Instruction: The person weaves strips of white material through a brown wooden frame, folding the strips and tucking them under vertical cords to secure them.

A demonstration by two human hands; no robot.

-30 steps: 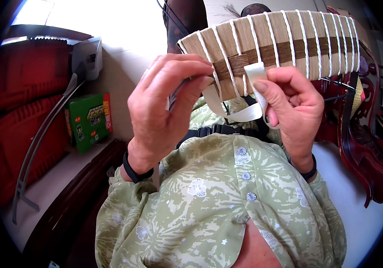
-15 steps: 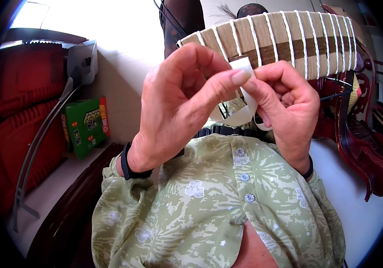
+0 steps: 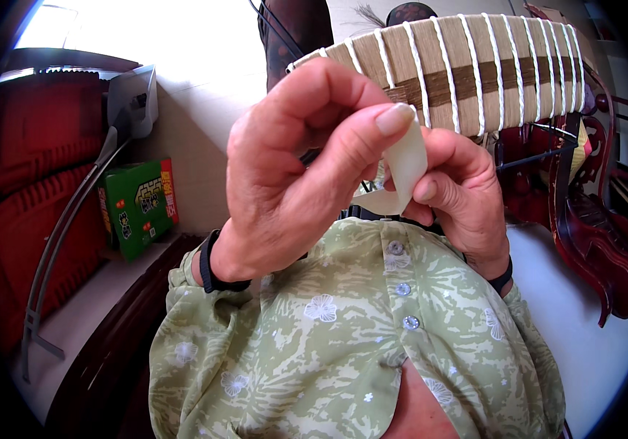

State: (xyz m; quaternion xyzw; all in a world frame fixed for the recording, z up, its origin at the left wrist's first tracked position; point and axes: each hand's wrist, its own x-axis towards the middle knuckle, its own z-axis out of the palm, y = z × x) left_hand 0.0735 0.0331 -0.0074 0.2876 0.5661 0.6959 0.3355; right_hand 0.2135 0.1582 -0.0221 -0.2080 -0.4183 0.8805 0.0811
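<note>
A pale, whitish flat strip point(image 3: 406, 167), like a ribbon, hangs in front of my chest and curls to the left at its lower end. My left hand point(image 3: 288, 172) is closed, with thumb and forefinger pinching the strip's top end. Lower down, my right hand point(image 3: 468, 194) is closed too, its thumb and fingers against the strip's right edge. Just beyond both hands lies a curved panel of tan strands point(image 3: 453, 69), with a darker brown band along it and white twisted cords across it. My left hand covers part of its near left end.
Carved dark red wooden furniture point(image 3: 585, 227) stands at the right. On the left are red cushions point(image 3: 43, 190), a green box point(image 3: 138, 208) with a red side, a bent grey strap point(image 3: 58, 249) and a whitish container point(image 3: 135, 99). Dark cables point(image 3: 281, 29) run down at the top.
My right hand has slid down the strip, away from my left thumb. More of the strip now shows between the hands. My left hand has barely shifted.
</note>
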